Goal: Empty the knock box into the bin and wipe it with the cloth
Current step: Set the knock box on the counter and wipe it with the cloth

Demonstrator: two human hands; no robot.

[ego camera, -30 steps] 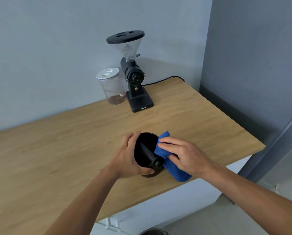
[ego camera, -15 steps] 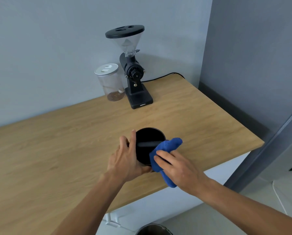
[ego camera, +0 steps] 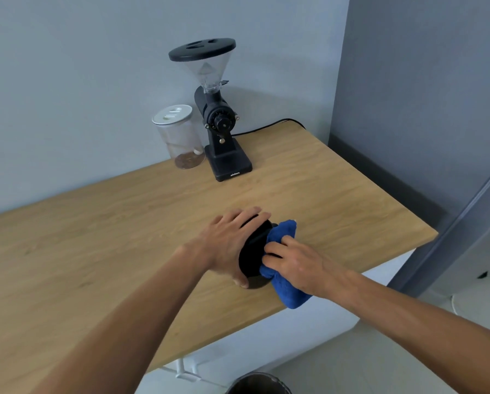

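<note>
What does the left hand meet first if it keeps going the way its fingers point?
Past the knock box it grips, the left hand points up-right over bare table; probably the wall, with the grinder left of that line. Depth unclear.

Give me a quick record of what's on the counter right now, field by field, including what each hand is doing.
surface: wooden counter
left hand: gripping the black knock box, which is tipped on its side
right hand: pressing the blue cloth against the knock box
back of counter: black coffee grinder with clear hopper, cord trailing right
beside grinder: clear jar with white lid, a little brown content at the bottom
floor below the counter edge: bin, only its dark rim showing
task stage: wiping under way
</note>
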